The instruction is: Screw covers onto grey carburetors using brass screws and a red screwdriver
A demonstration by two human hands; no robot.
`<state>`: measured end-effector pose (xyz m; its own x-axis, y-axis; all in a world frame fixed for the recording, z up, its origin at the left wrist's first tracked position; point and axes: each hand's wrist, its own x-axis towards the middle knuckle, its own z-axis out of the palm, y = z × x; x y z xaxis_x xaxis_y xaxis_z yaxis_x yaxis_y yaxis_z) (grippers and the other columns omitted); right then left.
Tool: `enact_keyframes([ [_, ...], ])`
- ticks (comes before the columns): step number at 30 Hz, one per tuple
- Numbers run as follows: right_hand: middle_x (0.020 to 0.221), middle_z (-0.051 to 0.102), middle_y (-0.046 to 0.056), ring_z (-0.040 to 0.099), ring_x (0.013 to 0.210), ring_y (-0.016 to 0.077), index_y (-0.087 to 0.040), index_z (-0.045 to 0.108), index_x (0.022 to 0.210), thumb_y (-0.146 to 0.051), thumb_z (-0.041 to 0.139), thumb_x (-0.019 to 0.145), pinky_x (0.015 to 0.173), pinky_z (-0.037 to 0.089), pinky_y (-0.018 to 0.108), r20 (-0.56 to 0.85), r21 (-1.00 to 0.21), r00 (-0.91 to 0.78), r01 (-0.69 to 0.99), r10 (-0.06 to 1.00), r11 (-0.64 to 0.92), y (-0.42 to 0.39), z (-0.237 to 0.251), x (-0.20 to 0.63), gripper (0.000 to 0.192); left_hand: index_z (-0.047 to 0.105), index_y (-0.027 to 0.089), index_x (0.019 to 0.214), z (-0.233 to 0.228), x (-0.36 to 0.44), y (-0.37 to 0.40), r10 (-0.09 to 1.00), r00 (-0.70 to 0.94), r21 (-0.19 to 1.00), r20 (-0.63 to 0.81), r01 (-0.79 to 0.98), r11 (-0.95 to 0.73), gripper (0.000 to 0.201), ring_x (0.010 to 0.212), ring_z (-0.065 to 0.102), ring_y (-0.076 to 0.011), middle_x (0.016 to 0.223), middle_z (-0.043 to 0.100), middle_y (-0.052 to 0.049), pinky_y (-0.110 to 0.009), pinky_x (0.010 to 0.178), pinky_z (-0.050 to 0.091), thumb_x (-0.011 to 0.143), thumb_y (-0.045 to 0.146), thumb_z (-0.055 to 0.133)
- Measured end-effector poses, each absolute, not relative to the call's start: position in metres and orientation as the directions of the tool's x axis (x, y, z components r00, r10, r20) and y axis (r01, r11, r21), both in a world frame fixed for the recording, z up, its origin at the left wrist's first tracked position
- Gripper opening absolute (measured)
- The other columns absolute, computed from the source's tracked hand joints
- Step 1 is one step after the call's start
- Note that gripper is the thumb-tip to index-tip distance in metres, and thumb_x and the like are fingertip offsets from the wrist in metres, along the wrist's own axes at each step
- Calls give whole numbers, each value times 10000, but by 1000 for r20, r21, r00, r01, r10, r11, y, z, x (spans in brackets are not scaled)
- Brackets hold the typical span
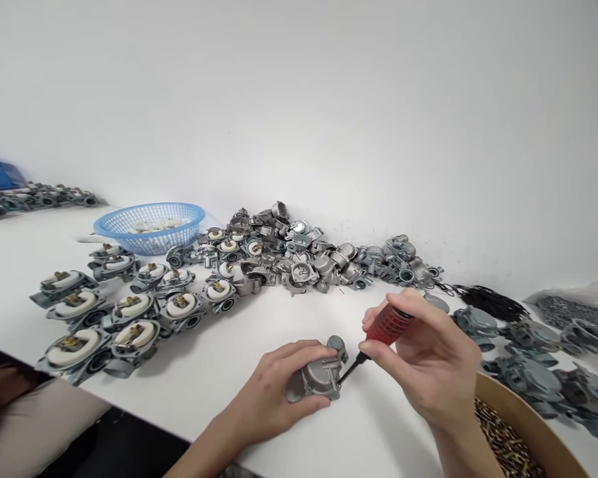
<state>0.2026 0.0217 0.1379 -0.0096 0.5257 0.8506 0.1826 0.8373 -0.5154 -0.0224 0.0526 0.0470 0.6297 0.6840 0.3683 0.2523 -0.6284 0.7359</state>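
My left hand (274, 388) grips a small grey metal carburetor body (321, 373) that rests on the white table (259, 325). My right hand (428, 358) holds a screwdriver with a red ribbed handle (391, 323). Its dark shaft points down-left and its tip touches the right side of the metal body. Both hands are near the table's front edge, at the middle of the view.
A heap of bare grey metal bodies (319, 255) lies at the back. Rows of bodies with white floats (129, 309) fill the left. A blue basket (149, 226) stands behind them. Black rings (493, 302), grey covers (533, 372) and a brown bowl of small brass screws (513, 438) sit right.
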Motion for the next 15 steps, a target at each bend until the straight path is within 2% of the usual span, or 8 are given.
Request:
enact_keyframes([
  [4,1090,719,91,720,897,232,-293,674,1353,-106,639,952,691,666,406,814,-562,-76,143,575,815,17,139,202,444,589,344,1435,47,-22,53,678,636,738,369,243,-630,526,1303,643,-272,1433,669,-52,-388,1131,503,939,414,749],
  [6,1157,734,111,757,938,246,-278,652,1379,-81,583,973,697,683,396,783,-606,-90,112,615,788,14,139,202,456,587,342,1436,47,-22,53,681,637,743,360,245,-623,531,1302,641,-275,1435,665,-57,-393,1128,503,937,415,750],
  [9,1071,750,71,772,880,230,-291,656,1377,-21,675,904,724,691,390,804,-585,-61,96,591,805,16,137,203,545,590,339,1427,48,-23,53,679,642,751,355,236,-616,520,1295,643,-270,1428,666,-55,-390,1123,502,937,406,750],
  [12,960,711,32,736,827,210,-307,692,1327,8,759,824,674,671,368,825,-558,-34,115,565,822,20,137,203,596,589,331,1423,49,-22,53,669,646,751,367,219,-623,510,1288,646,-264,1418,670,-53,-380,1117,505,944,412,744],
  [15,966,700,40,713,828,206,-308,691,1324,-15,742,850,675,665,379,831,-544,-55,125,553,830,20,138,201,560,596,322,1422,49,-22,54,665,644,752,379,205,-627,511,1274,656,-269,1409,676,-63,-376,1102,519,943,428,742],
])
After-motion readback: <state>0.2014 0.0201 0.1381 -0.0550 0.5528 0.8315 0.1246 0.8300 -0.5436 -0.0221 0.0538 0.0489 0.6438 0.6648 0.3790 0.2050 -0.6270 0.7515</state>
